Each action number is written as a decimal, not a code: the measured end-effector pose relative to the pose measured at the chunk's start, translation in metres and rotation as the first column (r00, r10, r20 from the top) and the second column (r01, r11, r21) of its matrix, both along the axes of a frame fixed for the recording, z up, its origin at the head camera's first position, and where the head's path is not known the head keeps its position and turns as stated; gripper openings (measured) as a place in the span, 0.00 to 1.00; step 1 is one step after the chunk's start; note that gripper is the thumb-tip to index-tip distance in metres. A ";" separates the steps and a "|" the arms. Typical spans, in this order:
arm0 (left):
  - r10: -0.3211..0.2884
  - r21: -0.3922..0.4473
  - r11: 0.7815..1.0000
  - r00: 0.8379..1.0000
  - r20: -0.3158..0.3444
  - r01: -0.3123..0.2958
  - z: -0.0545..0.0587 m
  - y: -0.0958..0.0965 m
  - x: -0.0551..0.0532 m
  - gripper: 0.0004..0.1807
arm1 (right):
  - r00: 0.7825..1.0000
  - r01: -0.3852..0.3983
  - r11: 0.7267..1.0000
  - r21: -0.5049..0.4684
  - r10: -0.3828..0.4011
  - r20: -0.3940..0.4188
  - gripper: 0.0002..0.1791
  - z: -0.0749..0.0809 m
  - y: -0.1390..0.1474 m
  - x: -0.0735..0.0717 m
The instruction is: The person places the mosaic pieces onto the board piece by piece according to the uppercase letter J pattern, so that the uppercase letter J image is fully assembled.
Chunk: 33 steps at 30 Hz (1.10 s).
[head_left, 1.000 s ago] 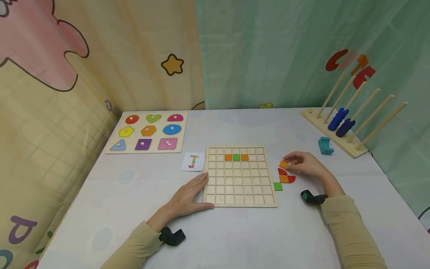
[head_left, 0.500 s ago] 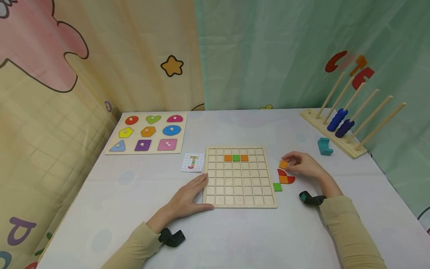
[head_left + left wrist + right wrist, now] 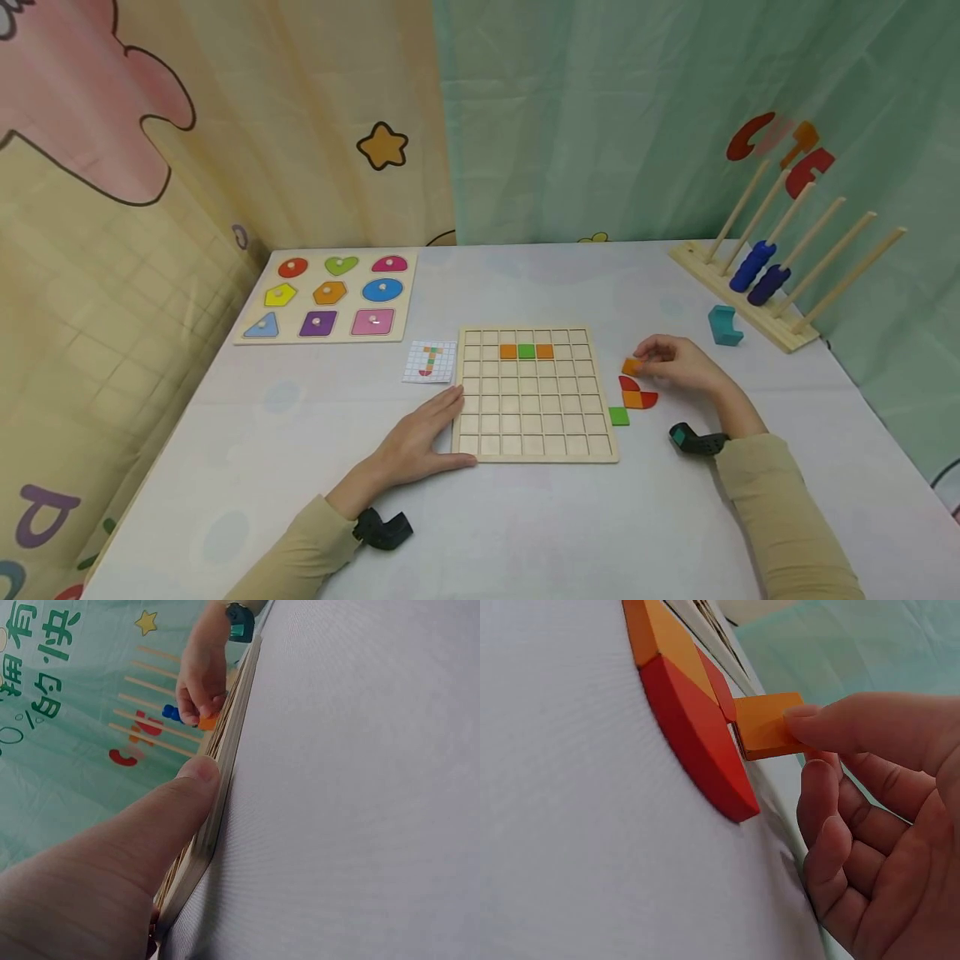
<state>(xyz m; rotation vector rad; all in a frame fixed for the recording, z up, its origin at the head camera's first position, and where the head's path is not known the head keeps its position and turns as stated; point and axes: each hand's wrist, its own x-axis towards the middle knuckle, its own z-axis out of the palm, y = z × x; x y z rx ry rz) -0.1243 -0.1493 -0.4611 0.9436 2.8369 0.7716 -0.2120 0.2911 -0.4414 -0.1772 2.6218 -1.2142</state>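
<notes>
My right hand [image 3: 678,364] pinches an orange square tile [image 3: 769,727] by its edge, thumb on the near face, to the right of the wooden grid board [image 3: 536,408]. Just below that tile lie a red curved piece [image 3: 628,383], a second orange square [image 3: 632,400] and another red curved piece [image 3: 697,739]. A green square [image 3: 618,416] sits by the board's right edge. My left hand [image 3: 420,442] rests at the board's front left corner, fingers on its left side and thumb along the front edge. In one row of the board lie an orange [image 3: 508,352], a green [image 3: 527,352] and an orange tile [image 3: 545,352].
A small pattern card [image 3: 430,362] lies left of the board. Behind it is a shape puzzle board [image 3: 345,310] with knobbed pieces. A peg stand [image 3: 738,292] with blue beads stands at the back right, a teal block [image 3: 725,326] in front of it. Curtains hang behind the table.
My right thumb and fingers have shifted slightly over the orange square tile, which stays in nearly the same place. My left hand and the board look unchanged.
</notes>
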 end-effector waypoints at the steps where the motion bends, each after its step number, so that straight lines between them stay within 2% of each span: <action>1: 0.000 0.000 1.000 1.000 0.002 0.000 0.000 0.000 0.000 0.52 | 1.000 -0.002 1.000 -0.001 0.002 0.003 0.18 0.000 0.000 -0.001; 8: 0.001 0.000 1.000 1.000 0.008 -0.001 0.000 0.000 0.000 0.52 | 1.000 0.008 1.000 -0.011 -0.008 -0.007 0.20 0.010 -0.008 -0.003; 13: 0.000 0.002 1.000 1.000 0.011 0.000 0.000 0.000 0.000 0.52 | 1.000 0.007 1.000 -0.022 -0.008 -0.018 0.21 0.015 -0.020 -0.012; 23: -0.009 0.004 1.000 1.000 0.001 0.009 0.000 -0.001 -0.001 0.52 | 0.997 -0.065 0.992 -0.106 0.060 -0.048 0.16 0.023 -0.067 -0.027; 33: -0.002 0.003 1.000 1.000 0.017 0.002 0.001 -0.001 0.000 0.52 | 0.988 -0.156 0.978 -0.136 0.156 -0.012 0.14 0.024 -0.115 -0.033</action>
